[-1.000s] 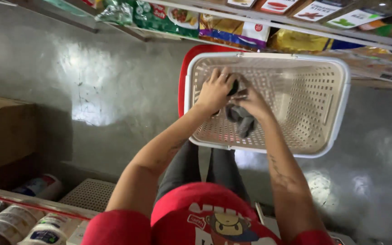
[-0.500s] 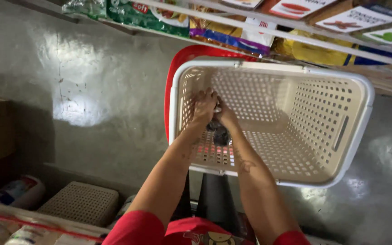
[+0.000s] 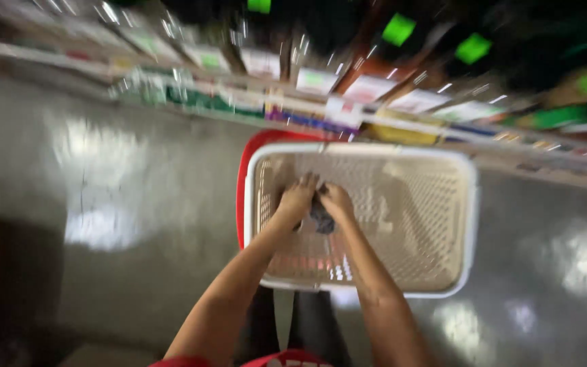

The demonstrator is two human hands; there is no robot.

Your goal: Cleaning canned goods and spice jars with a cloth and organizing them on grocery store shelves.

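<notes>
Blur hides detail — left hand (image 3: 298, 197) and right hand (image 3: 336, 201) clasp a dark cloth (image 3: 321, 220) inside basket (image 3: 467, 231).

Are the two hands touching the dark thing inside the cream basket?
Touching. In the head view, the left hand and right hand close around the dark thing inside the cream basket, with no gap visible, despite blur.
</notes>
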